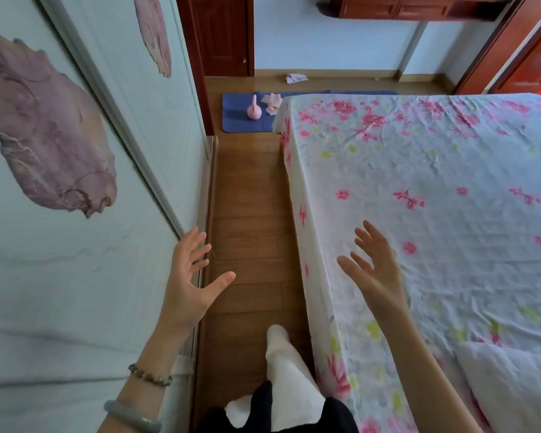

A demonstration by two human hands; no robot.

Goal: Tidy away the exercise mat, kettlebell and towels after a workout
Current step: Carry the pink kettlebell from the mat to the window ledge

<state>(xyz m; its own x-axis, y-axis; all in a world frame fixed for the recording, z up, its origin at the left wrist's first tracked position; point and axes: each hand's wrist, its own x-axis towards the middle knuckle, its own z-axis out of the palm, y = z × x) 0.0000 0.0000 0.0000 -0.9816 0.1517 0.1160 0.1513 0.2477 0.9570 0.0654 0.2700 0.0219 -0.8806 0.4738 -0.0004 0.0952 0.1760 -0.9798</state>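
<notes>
Both hands' fingers splayed, empty.

Bare forearms; a beaded bracelet and pale bangle on the left wrist, white trousers.

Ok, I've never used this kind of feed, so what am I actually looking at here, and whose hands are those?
This is one wide-angle camera worn on a person's head, looking forward and down. The left hand and right hand are theirs, both open and holding nothing. They stand in a narrow floor strip between a wardrobe door and a bed with a flowered sheet. Ahead, on the floor, a blue exercise mat carries a pink kettlebell and a pale towel. Another crumpled cloth lies by the far wall.
</notes>
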